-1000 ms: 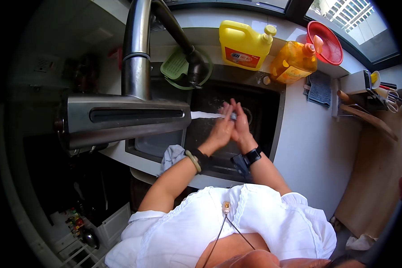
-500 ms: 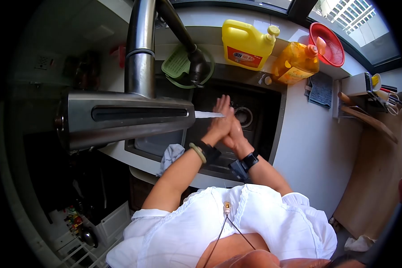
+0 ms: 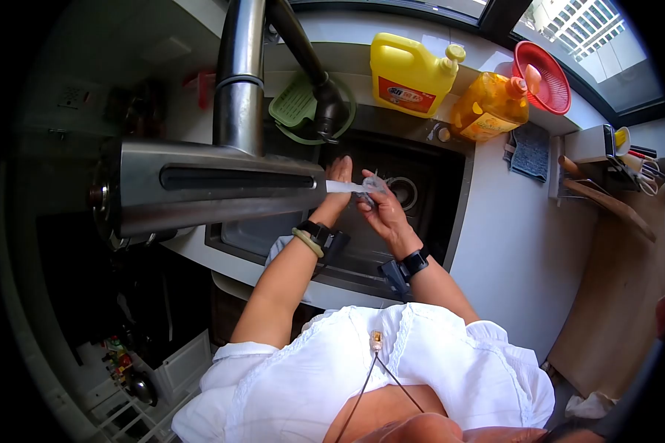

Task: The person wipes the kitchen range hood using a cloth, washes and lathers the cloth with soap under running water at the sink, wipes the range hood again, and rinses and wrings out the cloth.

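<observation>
Water runs from the big metal faucet (image 3: 236,190) into the dark sink (image 3: 458,214). My left hand (image 3: 335,186) is beside the faucet's outlet, partly behind the stream, its visible fingers extended and holding nothing. To its right, my right hand (image 3: 383,207) is under the water with fingers apart and nothing held; water splashes over its fingertips. The two hands are apart. A round drain (image 3: 402,193) lies just beyond my right hand. Both wrists carry dark bands with small devices.
Behind the sink stand a yellow jug (image 3: 410,74), an orange soap bottle (image 3: 489,107) and a red basket (image 3: 543,77). A green container (image 3: 297,111) sits at the back left. On the right are a blue-grey cloth (image 3: 528,151) and a utensil rack (image 3: 591,144).
My hands were pressed together and have separated. My left hand has moved left, toward the faucet outlet, while my right hand has opened under the stream.
</observation>
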A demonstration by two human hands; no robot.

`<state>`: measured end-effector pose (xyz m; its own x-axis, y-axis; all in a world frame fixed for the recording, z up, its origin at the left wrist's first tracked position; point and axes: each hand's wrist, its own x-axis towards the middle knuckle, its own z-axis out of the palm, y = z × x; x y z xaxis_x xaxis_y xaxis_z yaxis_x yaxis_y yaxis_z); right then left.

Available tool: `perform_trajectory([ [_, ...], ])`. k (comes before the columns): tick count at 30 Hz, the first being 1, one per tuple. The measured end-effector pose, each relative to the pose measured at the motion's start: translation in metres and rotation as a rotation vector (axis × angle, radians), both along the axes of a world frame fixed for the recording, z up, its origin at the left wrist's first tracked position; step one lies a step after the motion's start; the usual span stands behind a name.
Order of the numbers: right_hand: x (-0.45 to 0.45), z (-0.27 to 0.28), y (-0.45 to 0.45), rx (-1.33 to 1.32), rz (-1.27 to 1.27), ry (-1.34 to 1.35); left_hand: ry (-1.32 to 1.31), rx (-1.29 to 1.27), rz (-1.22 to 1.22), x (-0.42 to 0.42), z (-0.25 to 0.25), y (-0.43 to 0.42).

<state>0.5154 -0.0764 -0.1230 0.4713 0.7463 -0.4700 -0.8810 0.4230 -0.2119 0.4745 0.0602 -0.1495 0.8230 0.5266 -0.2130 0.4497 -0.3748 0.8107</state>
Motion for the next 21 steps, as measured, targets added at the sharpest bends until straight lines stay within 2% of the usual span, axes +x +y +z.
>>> perform_trajectory([
  [2, 0.006, -0.013, -0.003, -0.044, 0.085, -0.011, -0.108, -0.374, 0.238, -0.004, 0.031, -0.009],
  [3, 0.007, -0.02, -0.003, -0.064, 0.131, -0.017, -0.103, -0.365, 0.211, -0.008, 0.036, -0.011],
  [6, 0.006, -0.013, 0.002, -0.36, 0.165, -0.03, -0.154, -0.319, 0.11, -0.023, 0.037, -0.017],
  [9, 0.011, -0.028, -0.005, -0.277, 0.242, 0.029, -0.091, -0.346, 0.116, -0.028, 0.046, -0.035],
  [10, 0.009, -0.033, -0.004, -0.263, 0.149, 0.084, -0.105, -0.503, 0.179, -0.027, 0.079, -0.046],
  [12, 0.006, -0.038, 0.0, -0.233, -0.037, 0.188, -0.175, 0.014, 0.033, -0.034, 0.073, -0.051],
  [14, 0.007, -0.005, -0.004, -0.023, -0.006, 0.211, -0.287, 0.458, -0.051, -0.036, 0.063, -0.053],
  [15, 0.007, 0.008, -0.006, 0.083, 0.011, 0.221, -0.255, 0.172, -0.004, -0.037, 0.057, -0.051],
  [16, 0.009, -0.003, -0.012, 0.205, 0.03, 0.226, -0.221, -0.112, 0.041, -0.039, 0.05, -0.048],
  [17, 0.008, -0.002, -0.016, 0.16, 0.05, 0.145, -0.184, -0.397, 0.083, -0.04, 0.043, -0.044],
  [18, 0.007, -0.002, -0.019, 0.114, 0.067, 0.064, -0.232, -0.562, 0.146, -0.041, 0.037, -0.039],
  [21, 0.011, -0.01, -0.032, -0.008, 0.096, -0.041, -0.333, -0.786, 0.307, -0.043, 0.031, -0.025],
])
